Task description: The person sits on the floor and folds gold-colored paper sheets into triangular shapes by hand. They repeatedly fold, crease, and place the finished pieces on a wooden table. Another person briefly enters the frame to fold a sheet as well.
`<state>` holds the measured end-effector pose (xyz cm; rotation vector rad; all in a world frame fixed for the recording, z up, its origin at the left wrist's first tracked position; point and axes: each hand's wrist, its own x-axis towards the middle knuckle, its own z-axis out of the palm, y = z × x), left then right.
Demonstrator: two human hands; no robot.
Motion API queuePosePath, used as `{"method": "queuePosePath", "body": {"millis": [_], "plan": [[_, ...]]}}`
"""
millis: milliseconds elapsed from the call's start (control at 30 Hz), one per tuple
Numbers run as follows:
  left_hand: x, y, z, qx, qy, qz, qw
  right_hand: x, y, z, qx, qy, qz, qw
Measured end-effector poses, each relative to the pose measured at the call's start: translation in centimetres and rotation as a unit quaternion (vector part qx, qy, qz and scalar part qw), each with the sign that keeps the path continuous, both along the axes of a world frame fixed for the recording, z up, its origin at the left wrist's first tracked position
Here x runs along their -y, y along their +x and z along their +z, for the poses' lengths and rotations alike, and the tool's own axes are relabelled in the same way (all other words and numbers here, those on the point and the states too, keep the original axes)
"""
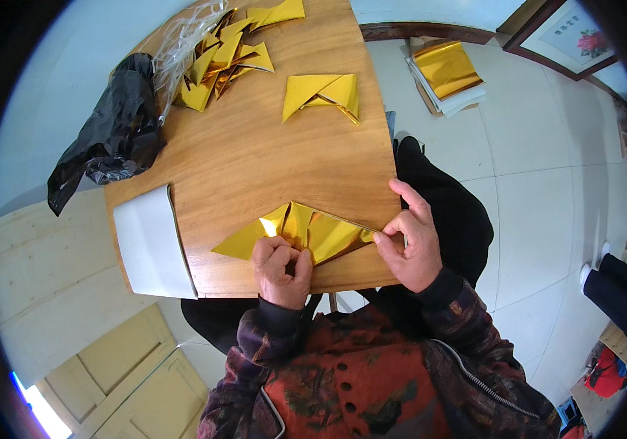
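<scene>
A partly folded sheet of gold foil paper lies at the table's near edge, its creases fanning out from a peak on the far side. My left hand has its fingers curled in and pinches the paper's near edge around the middle. At the right-hand corner, my right hand grips the paper between thumb and fingertip, while another finger points up and away. Beyond them, a single folded gold piece rests on the table. Several more folded gold pieces are heaped at the far left.
Clear plastic wrapping and a crumpled black plastic bag lie along the table's far left side. A whitish folded sheet sits at the near left. On the floor to the right is a stack of gold paper. Another person's dark-trousered legs show far right.
</scene>
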<state>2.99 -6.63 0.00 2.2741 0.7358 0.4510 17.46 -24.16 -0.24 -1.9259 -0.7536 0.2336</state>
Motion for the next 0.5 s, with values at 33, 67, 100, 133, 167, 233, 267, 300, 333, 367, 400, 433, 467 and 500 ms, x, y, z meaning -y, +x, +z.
{"method": "queuePosePath", "body": {"millis": [33, 67, 100, 133, 167, 233, 267, 300, 333, 367, 400, 433, 467, 500], "plan": [[0.09, 0.01, 0.00, -0.003, 0.000, 0.004, 1.000, 0.04, 0.01, -0.03, -0.004, 0.002, -0.001, 1.000], [0.10, -0.02, 0.06, -0.006, 0.000, 0.008, 1.000, -0.03, -0.07, -0.06, -0.009, 0.004, -0.002, 1.000], [0.02, -0.02, 0.16, -0.003, 0.005, 0.003, 1.000, -0.10, -0.14, -0.06, -0.005, 0.008, -0.002, 1.000], [-0.08, -0.02, 0.24, 0.001, 0.009, -0.001, 1.000, -0.11, -0.14, -0.09, 0.001, 0.011, -0.002, 1.000], [-0.06, 0.09, 0.18, 0.009, 0.009, -0.008, 1.000, -0.02, -0.06, -0.09, 0.010, 0.009, -0.003, 1.000], [-0.04, 0.08, 0.24, 0.002, -0.009, -0.005, 1.000, -0.01, 0.03, -0.22, 0.032, 0.004, -0.001, 0.999], [-0.10, 0.05, 0.27, -0.004, -0.007, -0.008, 1.000, 0.02, -0.07, -0.20, 0.017, 0.005, -0.004, 1.000], [-0.10, 0.05, 0.27, -0.009, -0.003, -0.010, 1.000, 0.05, -0.14, -0.19, 0.001, 0.008, -0.005, 1.000], [0.02, 0.04, 0.29, -0.009, -0.027, 0.004, 1.000, 0.10, -0.12, -0.11, 0.005, -0.004, -0.002, 1.000], [0.06, 0.10, 0.28, -0.009, -0.021, -0.001, 1.000, 0.13, -0.10, -0.04, 0.009, -0.006, -0.005, 1.000], [0.00, 0.05, 0.33, -0.012, -0.010, -0.005, 1.000, 0.05, -0.13, 0.02, 0.012, -0.003, -0.006, 1.000], [-0.13, 0.04, 0.36, -0.013, -0.002, -0.010, 1.000, -0.16, -0.11, 0.01, 0.015, 0.001, -0.008, 1.000], [-0.03, 0.02, 0.34, -0.016, -0.010, 0.001, 1.000, -0.11, -0.15, 0.08, 0.013, -0.013, -0.008, 1.000], [-0.09, -0.02, 0.29, -0.019, -0.005, 0.000, 1.000, -0.16, -0.20, -0.01, 0.012, -0.009, -0.005, 1.000]]}}
